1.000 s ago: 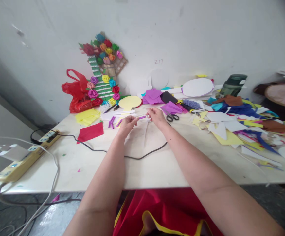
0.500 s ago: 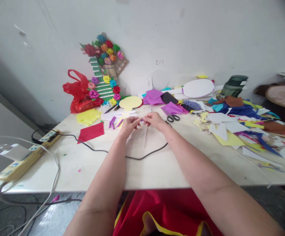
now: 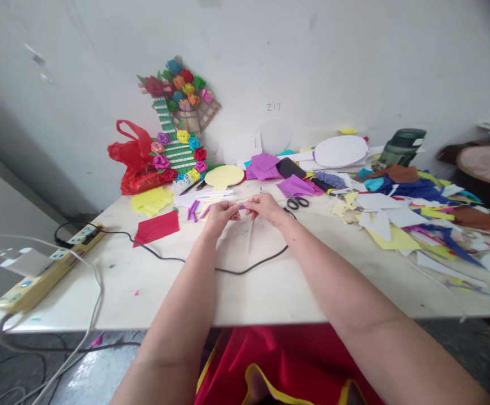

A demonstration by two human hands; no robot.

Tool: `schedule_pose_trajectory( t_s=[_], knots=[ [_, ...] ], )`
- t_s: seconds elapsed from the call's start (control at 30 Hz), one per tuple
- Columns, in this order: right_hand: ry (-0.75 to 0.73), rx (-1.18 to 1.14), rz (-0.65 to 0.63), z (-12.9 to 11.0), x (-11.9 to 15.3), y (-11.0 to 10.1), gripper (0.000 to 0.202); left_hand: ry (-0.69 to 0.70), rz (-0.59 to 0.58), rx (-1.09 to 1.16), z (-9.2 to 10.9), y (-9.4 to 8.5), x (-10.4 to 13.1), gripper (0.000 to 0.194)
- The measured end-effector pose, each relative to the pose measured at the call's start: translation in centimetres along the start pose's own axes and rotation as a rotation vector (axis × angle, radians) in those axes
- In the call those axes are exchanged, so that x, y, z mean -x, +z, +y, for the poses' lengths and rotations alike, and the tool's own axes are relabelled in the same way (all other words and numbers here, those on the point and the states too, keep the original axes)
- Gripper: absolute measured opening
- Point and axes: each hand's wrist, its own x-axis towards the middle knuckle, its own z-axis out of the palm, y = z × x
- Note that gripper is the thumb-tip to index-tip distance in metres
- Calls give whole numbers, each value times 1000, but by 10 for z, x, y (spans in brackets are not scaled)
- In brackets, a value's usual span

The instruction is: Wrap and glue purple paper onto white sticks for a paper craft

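Over the middle of the table, my left hand (image 3: pixel 223 215) and my right hand (image 3: pixel 264 207) are close together, both pinched. Between their fingertips shows a small purple paper piece (image 3: pixel 242 207), mostly hidden by the fingers. A thin whitish strip (image 3: pixel 250 239) is visible just below my right hand; whether it is held or lies on the table I cannot tell. Left of my left hand are several small purple paper rolls (image 3: pixel 193 210). Black-handled scissors (image 3: pixel 297 203) lie just beyond my right wrist.
A black cable (image 3: pixel 240 273) crosses the table under my forearms. A power strip (image 3: pixel 50 267) sits at the left edge. Red paper (image 3: pixel 156 228), yellow paper (image 3: pixel 152 201) and purple sheets (image 3: pixel 264 166) lie about. Paper scraps (image 3: pixel 396 216) pile up at right, near a dark bottle (image 3: pixel 403 148).
My hands stay in almost the same place. The fingers have shifted slightly, and a little more of the purple piece shows between them.
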Motion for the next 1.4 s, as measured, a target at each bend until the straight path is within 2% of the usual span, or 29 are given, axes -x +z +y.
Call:
schedule_pose_trajectory(
  t_s=[0.17,0.4,0.67,1.17,1.4],
  knots=[
    [-21,-51,0,4,-1,0,22,-9,-30,62,3,2,1,31],
    [-5,-158,-57,4,0,-1,25,-4,66,75,3,1,1,32],
    [23,-187,26,-2,1,2,18,6,47,71,6,3,2,34],
    [0,-171,30,3,-1,5,19,-16,40,69,2,0,1,36],
    [-8,-185,53,3,-2,5,17,-45,153,130,-6,-8,-6,51]
  ],
)
